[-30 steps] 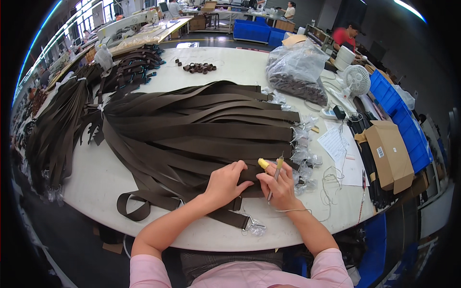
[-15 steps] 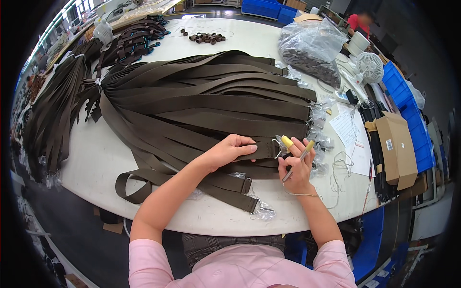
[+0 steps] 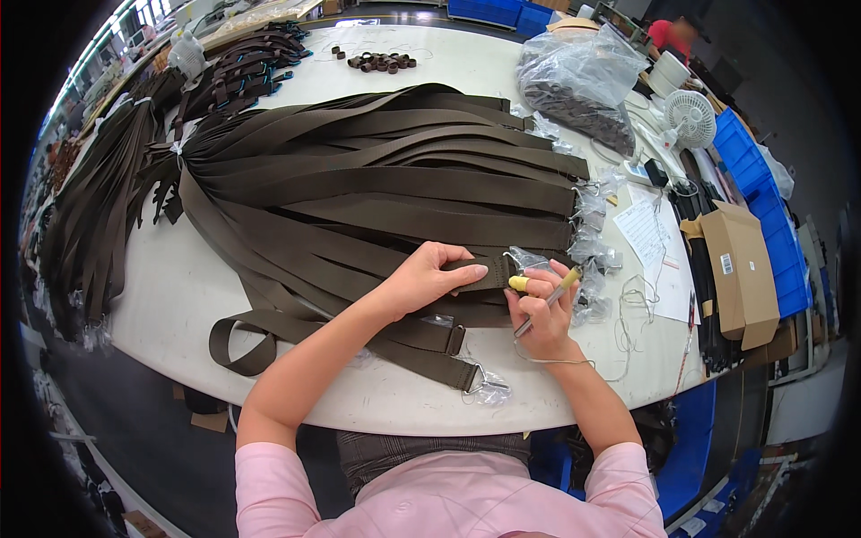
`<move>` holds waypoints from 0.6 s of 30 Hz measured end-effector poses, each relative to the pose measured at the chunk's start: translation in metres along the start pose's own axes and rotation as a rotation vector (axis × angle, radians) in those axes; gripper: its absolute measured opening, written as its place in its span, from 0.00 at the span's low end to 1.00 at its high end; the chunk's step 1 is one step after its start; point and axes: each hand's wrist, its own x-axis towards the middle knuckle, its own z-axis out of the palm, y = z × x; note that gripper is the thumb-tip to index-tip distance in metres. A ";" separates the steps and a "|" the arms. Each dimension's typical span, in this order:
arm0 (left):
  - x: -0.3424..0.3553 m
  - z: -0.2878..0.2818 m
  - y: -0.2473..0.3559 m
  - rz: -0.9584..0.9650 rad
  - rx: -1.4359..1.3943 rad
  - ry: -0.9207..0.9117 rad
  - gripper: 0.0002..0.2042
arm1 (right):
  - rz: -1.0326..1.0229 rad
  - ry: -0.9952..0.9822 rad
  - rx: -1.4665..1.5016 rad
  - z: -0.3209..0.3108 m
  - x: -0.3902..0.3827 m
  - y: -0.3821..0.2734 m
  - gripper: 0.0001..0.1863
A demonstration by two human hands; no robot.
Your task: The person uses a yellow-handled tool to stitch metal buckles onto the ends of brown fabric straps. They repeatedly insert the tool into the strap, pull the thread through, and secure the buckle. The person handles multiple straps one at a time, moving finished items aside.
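Observation:
Dark brown webbing straps (image 3: 359,193) lie fanned across the table, tied in a bunch at the left. My left hand (image 3: 429,280) pinches one strap end (image 3: 489,274), thumb on top. A metal ring and clear plastic wrap (image 3: 531,259) show at that end. Close beside it, my right hand (image 3: 547,323) is closed round a slim metal tool with a yellowish end (image 3: 543,308); its exact kind is unclear. A yellow cover (image 3: 518,282) sits on one right fingertip, against the strap end. Nearer me lies another strap end with a metal ring (image 3: 475,378).
Brown loops (image 3: 381,62) lie at the far side. At the far right stand a plastic bag of dark pieces (image 3: 583,81) and a white fan (image 3: 690,118). Papers (image 3: 641,235), loose thread (image 3: 635,309) and a cardboard box (image 3: 731,273) are at the right. A person works beyond.
My right hand has moved slightly left and down, its fingers now closer to the strap end. My left hand keeps its hold on the strap. The whole view has shifted a little.

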 end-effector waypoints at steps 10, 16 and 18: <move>-0.001 0.003 -0.003 0.113 0.216 0.025 0.13 | 0.018 -0.005 0.022 -0.004 0.003 0.006 0.19; -0.007 0.010 0.002 0.109 0.297 0.087 0.14 | 0.068 0.005 -0.034 -0.007 0.005 0.008 0.17; -0.008 0.012 0.003 0.120 0.299 0.107 0.14 | 0.079 0.006 -0.025 -0.008 0.003 0.008 0.17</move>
